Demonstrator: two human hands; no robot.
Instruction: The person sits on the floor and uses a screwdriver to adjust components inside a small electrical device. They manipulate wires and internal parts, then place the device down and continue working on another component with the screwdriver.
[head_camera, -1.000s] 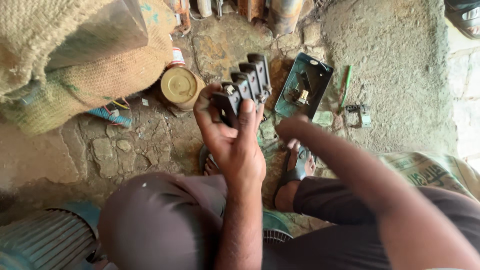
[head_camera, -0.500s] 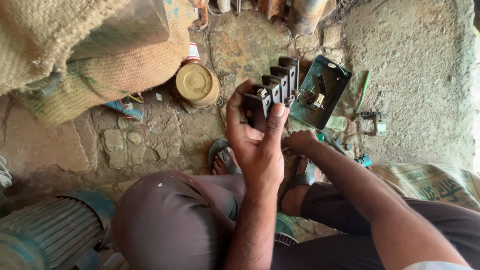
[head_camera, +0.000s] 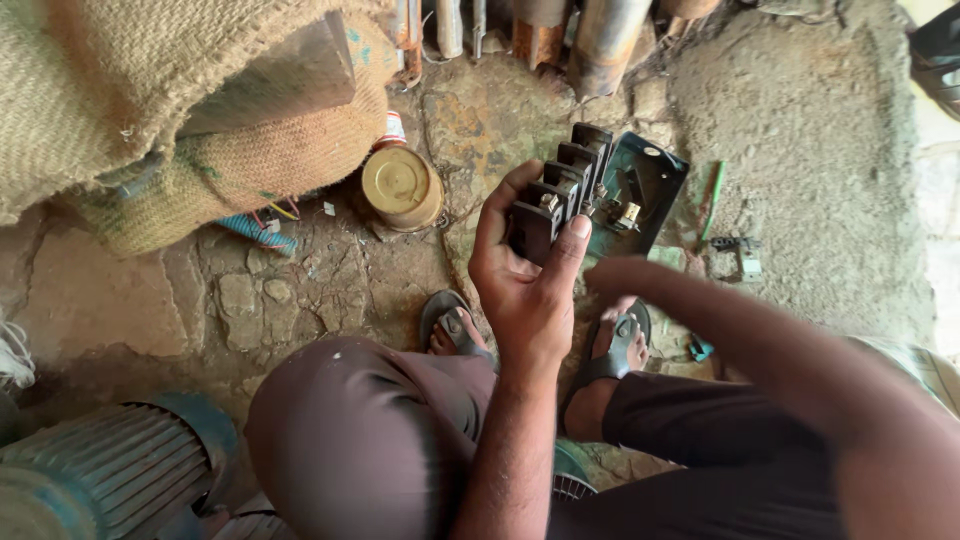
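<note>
1. Since the earlier frames, the left hand (head_camera: 525, 290) has lifted the black switch block (head_camera: 558, 195) a little higher and closer to the camera, and the view has shifted so that more of the metal pipes (head_camera: 560, 30) at the top shows.
2. Fingers and thumb of the left hand are wrapped round the near end of the switch block, thumb pressed on its right edge; the block sits in front of the open green metal box (head_camera: 645, 190) lying on the stone floor (head_camera: 300, 290).
3. Only the blurred right forearm (head_camera: 760, 330) is clear; its hand reaches toward the box behind the block, and I cannot tell whether it is open or closed.
4. Compared with before, the right arm has stretched further forward and left, and now crosses above the sandalled right foot (head_camera: 615, 345).
5. To handle the block well, in my judgement, the left hand should keep it level and firmly pinched, so the small brass parts in the box stay in sight for the other hand.
6. Nearby lie a round brass-coloured tin lid (head_camera: 398, 185), burlap sacks (head_camera: 180, 110) and a ribbed motor (head_camera: 90, 470).
</note>
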